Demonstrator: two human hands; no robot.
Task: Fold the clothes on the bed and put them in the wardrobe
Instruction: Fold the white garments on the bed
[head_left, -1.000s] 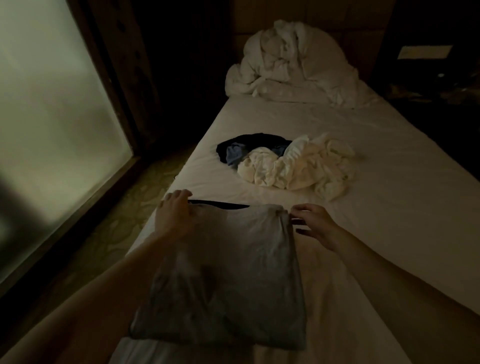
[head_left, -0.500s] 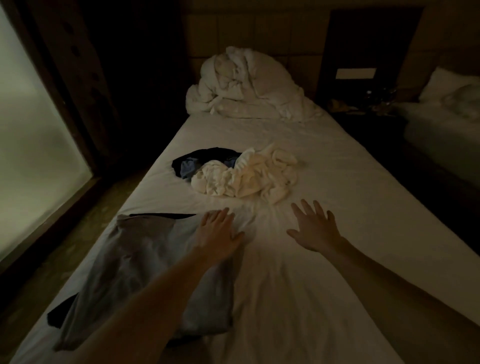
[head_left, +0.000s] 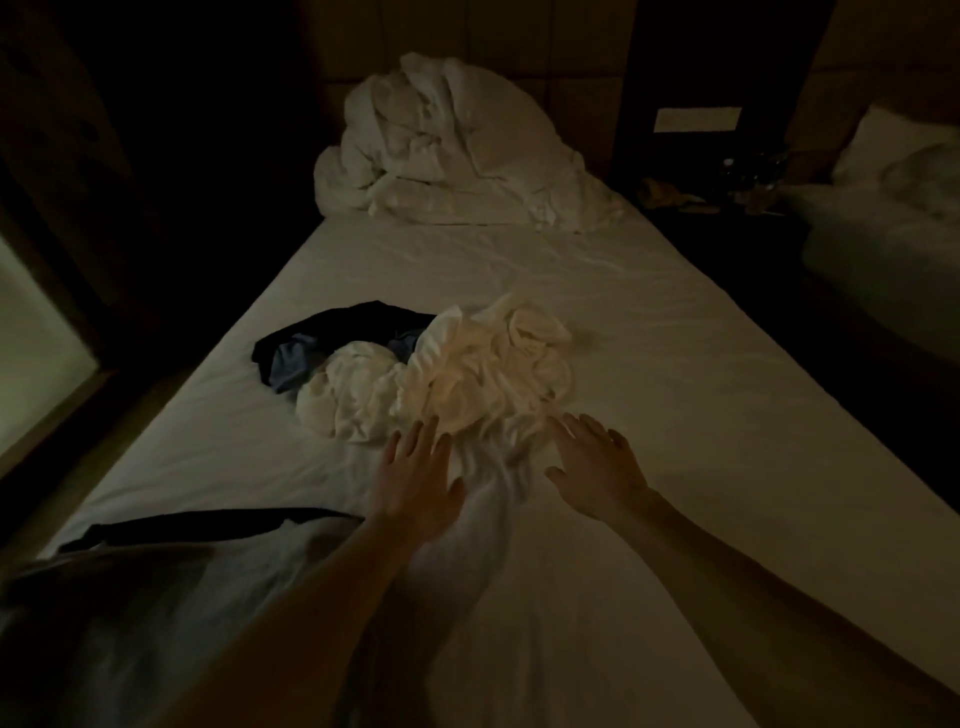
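Seen from the head camera in a dim room, a person reaches both bare arms across a white-sheeted bed (head_left: 675, 364). The left hand (head_left: 415, 478) and right hand (head_left: 597, 467) are spread flat, fingers straight, gripping nothing, their fingertips at the near edge of a crumpled heap of cream and white clothes (head_left: 447, 379) in the middle of the mattress. A dark navy and blue garment (head_left: 322, 338) lies touching the heap's far left side. A folded grey garment (head_left: 130, 623) rests at the near left corner. A bunched white duvet (head_left: 452, 150) sits at the headboard end.
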